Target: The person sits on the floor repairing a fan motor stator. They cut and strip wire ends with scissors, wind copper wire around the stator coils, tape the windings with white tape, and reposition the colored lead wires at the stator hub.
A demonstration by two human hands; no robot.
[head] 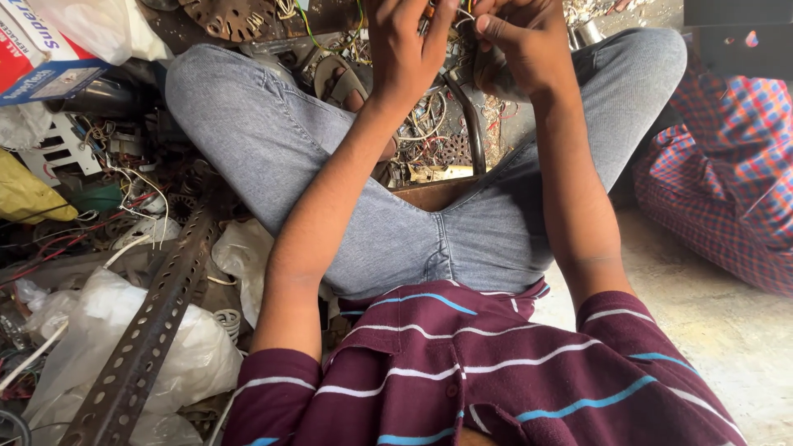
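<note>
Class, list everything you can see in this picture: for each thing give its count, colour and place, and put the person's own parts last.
bundle of thin wires: one, mixed colours, top centre, pinched between both hands
perforated metal angle bar: one, rusty brown, lower left, lying slantwise
clear plastic bags: several, whitish, lower left under the bar
cardboard box: one, white, red and blue, top left corner
scrap wires and metal parts: many, mixed, on the floor between the knees
checked cloth: one, red and blue, right edge
concrete floor: grey, lower right
grey jeans: one pair, centre, legs crossed
striped shirt: one, maroon, bottom
left hand: top centre, on the wires
right hand: top centre, on the wires
</note>
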